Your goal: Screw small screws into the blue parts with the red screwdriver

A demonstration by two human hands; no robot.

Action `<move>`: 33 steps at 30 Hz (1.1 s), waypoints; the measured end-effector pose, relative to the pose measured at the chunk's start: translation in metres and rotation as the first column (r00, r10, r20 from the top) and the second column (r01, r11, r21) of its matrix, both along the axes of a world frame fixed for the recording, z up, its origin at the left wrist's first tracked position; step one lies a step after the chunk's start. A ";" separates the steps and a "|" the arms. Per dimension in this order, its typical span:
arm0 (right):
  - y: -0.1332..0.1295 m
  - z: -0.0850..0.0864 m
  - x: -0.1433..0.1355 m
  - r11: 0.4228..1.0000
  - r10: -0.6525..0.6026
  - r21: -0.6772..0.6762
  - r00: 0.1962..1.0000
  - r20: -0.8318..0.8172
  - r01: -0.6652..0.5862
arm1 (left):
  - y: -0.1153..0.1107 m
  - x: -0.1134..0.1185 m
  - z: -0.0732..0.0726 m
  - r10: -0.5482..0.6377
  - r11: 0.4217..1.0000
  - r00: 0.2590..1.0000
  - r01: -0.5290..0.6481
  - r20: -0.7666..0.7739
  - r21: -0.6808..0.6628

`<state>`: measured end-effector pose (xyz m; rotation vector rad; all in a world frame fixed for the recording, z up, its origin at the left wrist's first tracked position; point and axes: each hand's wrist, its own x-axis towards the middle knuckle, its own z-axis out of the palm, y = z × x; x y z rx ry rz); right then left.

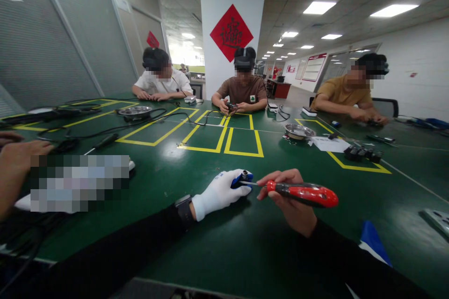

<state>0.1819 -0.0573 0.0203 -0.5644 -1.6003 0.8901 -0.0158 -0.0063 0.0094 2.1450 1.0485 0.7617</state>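
Observation:
My left hand [221,194], in a white glove with blue fingertips, is closed around a small dark part with a round metal fitting [244,175] on top. Its exact kind is hard to make out, since the fingers cover most of it. In my bare right hand [286,196] is a red and black screwdriver [305,193], held level with its handle pointing right. The thin shaft runs left to the dark part, and its tip is at or near that part, between the gloved fingers. Both hands are just above the green table.
On the green table [182,257] are yellow tape outlines, a metal bowl [299,131], white paper [329,144] and several black blocks [363,153]. Another screwdriver [105,141] lies left, near cables and another person's hands [21,159]. A blue-and-white cloth [375,243] lies right. Several people sit opposite.

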 end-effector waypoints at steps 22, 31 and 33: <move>-0.003 -0.002 0.002 0.989 -0.018 0.144 1.000 0.025 0.015 | 0.004 -0.002 -0.006 -0.027 1.000 0.999 0.027 0.025 -0.010; 0.001 -0.008 0.005 0.989 0.008 0.146 0.998 0.063 -0.017 | 0.004 0.000 -0.005 -0.055 0.995 0.996 0.059 0.064 -0.074; 0.002 -0.008 0.005 0.990 0.012 0.142 0.998 0.059 -0.020 | 0.002 -0.001 -0.004 -0.067 0.992 0.994 0.076 0.088 -0.098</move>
